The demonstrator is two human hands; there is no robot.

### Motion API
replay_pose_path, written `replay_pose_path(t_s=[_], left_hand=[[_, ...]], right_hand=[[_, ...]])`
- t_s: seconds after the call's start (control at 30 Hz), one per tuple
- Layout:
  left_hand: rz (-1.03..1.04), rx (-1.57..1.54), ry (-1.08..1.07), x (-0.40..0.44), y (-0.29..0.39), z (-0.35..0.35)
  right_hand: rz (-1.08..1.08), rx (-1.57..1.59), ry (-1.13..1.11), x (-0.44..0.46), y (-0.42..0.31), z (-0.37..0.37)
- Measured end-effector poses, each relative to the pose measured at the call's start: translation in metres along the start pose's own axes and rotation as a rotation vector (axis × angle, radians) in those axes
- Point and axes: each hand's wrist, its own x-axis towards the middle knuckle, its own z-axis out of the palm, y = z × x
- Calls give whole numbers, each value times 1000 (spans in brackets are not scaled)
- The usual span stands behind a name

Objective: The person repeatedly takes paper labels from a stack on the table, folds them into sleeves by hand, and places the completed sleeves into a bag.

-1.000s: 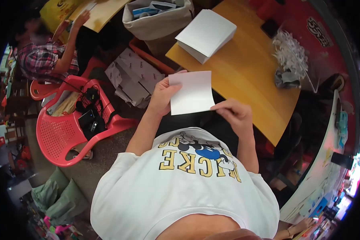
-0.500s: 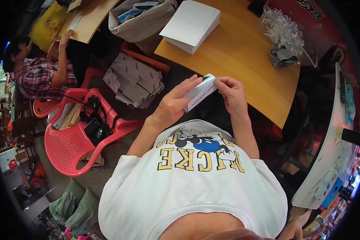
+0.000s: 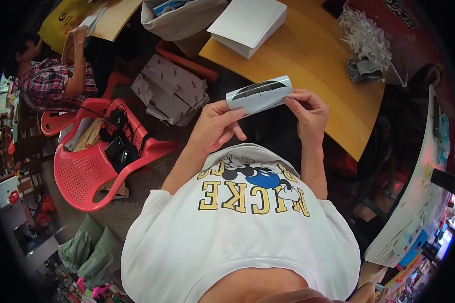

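A curled printed sheet point(image 3: 260, 95) with a dark umbrella picture and partly hidden lettering is held between my hands, above my lap. My left hand point(image 3: 218, 125) pinches its left end, thumb on the lower edge and the other fingers partly curled below. At the right end, my right hand point(image 3: 309, 110) grips the sheet's lower corner between thumb and fingers. Beyond it, a thick stack of white sheets point(image 3: 248, 24) lies on the wooden table point(image 3: 313, 65).
White shredded strips point(image 3: 366, 43) and grey cloth point(image 3: 365, 69) lie at the table's right. Left are a red chair point(image 3: 86, 174) holding cables, folded grey paper point(image 3: 172, 86), and a fabric bin point(image 3: 184, 20). A person in a plaid shirt point(image 3: 53, 83) sits at another table.
The sheet, flat and blank-side up a second ago, has been turned over and curled into a loose tube. Its umbrella picture now shows. The nearby person's hands have raised a white item.
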Motion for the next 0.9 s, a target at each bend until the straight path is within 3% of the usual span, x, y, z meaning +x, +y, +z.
replay_pose_path(t_s=[0.13,0.2,0.23,0.37,0.43,0.9], left_hand=[[-54,59,-89,0,-2,0],[92,-76,36,1,-7,13],[103,-136,-67,2,-5,6],[122,-263,-52,3,-8,13],[260,121,61,2,-16,15],[250,120,156,10,-24,5]], right_hand=[[66,47,58,0,6,-4],[75,87,62,-1,8,-4],[76,85,65,-1,9,-5],[146,120,60,0,14,-7],[176,126,56,1,15,-7],[287,103,41,2,27,-5]])
